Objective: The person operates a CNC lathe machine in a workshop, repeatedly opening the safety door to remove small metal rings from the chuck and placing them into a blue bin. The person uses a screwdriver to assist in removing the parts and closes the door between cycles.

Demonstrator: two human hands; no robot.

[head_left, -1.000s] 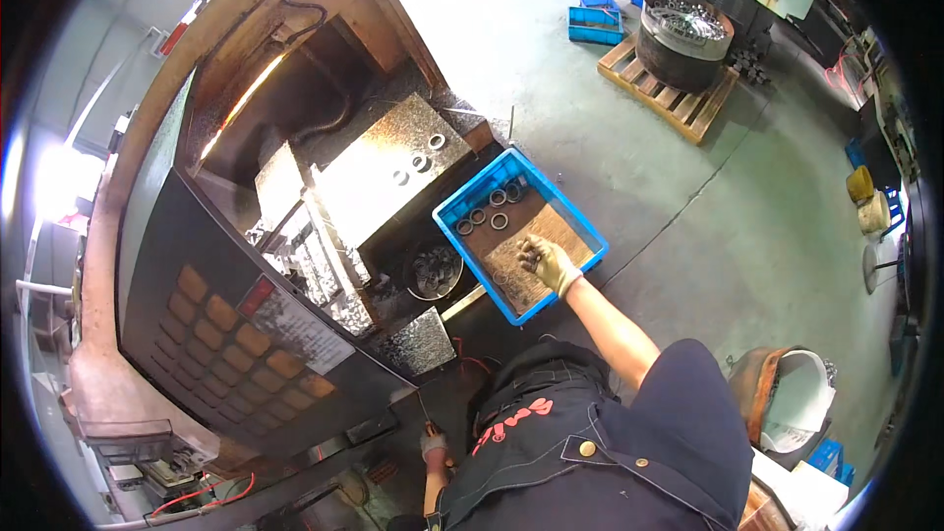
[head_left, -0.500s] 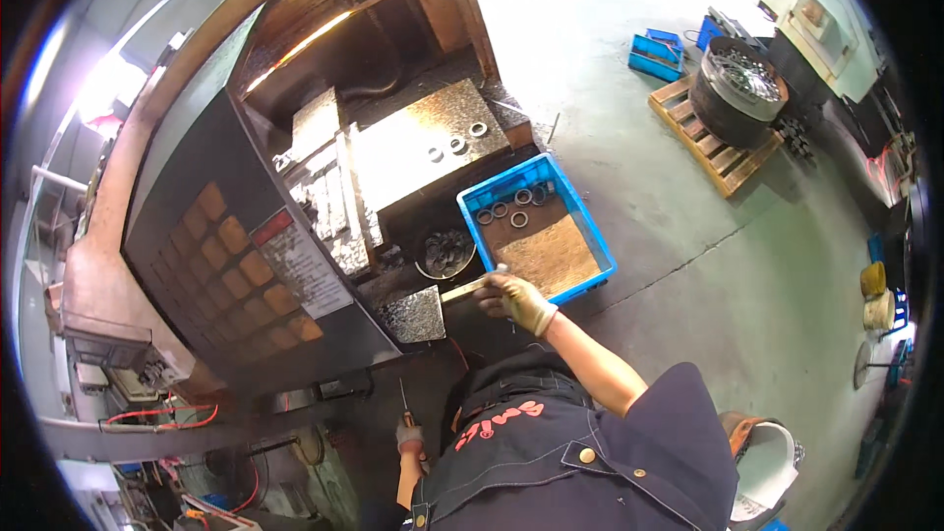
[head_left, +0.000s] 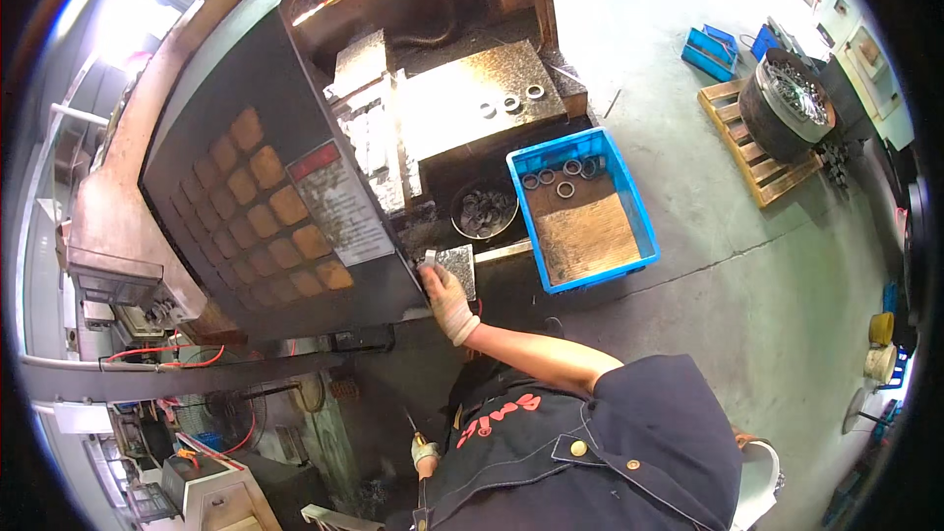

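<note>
My right hand [head_left: 449, 307], in a pale work glove, is closed at the lower edge of the dark machine door [head_left: 265, 187]. A small silver-grey piece [head_left: 430, 258] shows at its fingertips; I cannot tell if it is a held ring or part of the door. Low beside my body, my gloved left hand [head_left: 424, 452] is wrapped round a thin-shafted tool [head_left: 412, 423] with an orange handle. Three metal rings [head_left: 511, 103] sit on the machine's metal block [head_left: 462, 88]. To the right, a blue bin [head_left: 587, 284] holds several more rings [head_left: 565, 190].
A round container of dark scraps [head_left: 485, 213] stands left of the bin, behind a metal plate [head_left: 457, 270]. Farther right, a drum of metal shavings [head_left: 782, 118] rests on a wooden pallet [head_left: 733, 128]. Blue crates [head_left: 709, 54] lie on the floor behind it.
My right hand has moved left, from the bin's near left corner to the machine door's edge. The left hand still holds the tool low down. The whole view has shifted.
</note>
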